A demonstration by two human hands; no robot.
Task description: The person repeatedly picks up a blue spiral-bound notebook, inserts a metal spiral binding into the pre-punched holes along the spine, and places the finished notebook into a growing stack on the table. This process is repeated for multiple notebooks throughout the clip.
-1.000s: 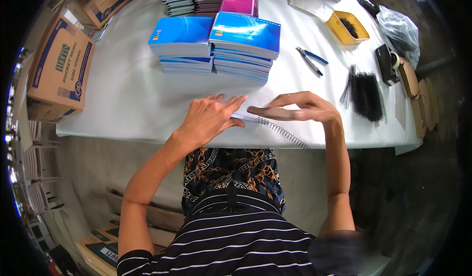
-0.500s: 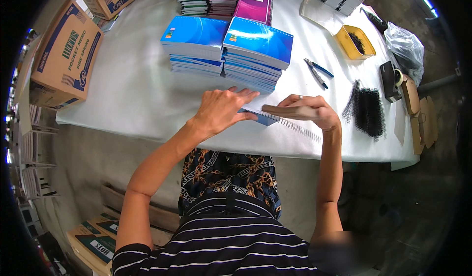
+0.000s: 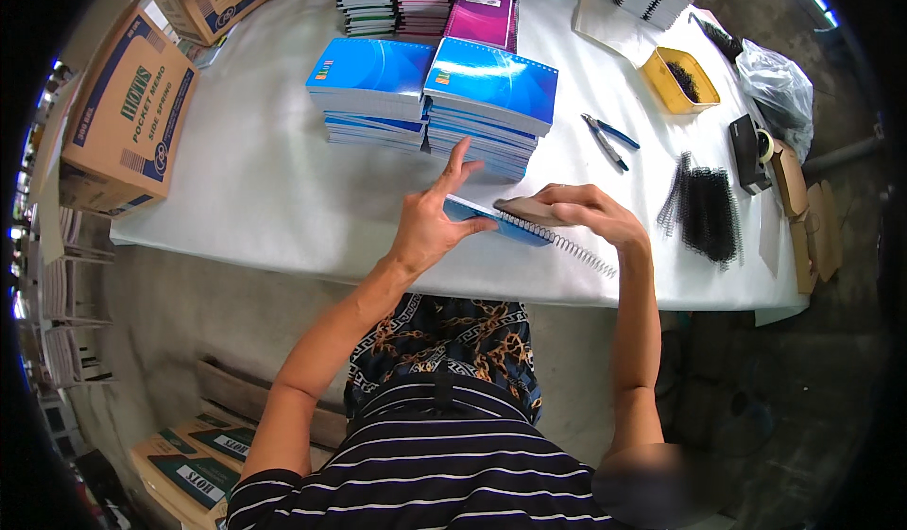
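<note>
A small blue notebook [image 3: 518, 234] is tilted near the front of the table, its spine edge facing up and right. My left hand [image 3: 422, 230] grips its left end, thumb on the near face and index finger raised. Along the spine edge runs a wire spiral [image 3: 584, 253], its right end sticking out freely past the notebook. My right hand [image 3: 605, 216] holds a flat greyish-brown pad [image 3: 531, 212] against the spiral; what the pad is made of I cannot tell.
Two stacks of blue notebooks [image 3: 367, 69] stand just beyond my hands, with pink and green-edged piles behind. Pliers [image 3: 609, 141], a yellow tub [image 3: 675, 86] of dark bits and a bunch of black spirals [image 3: 709, 213] lie to the right. A cardboard box [image 3: 132, 114] stands at left.
My left index finger has lifted, showing more of the notebook. The pad in my right hand has moved slightly left and lower along the spiral, which now looks sharper.
</note>
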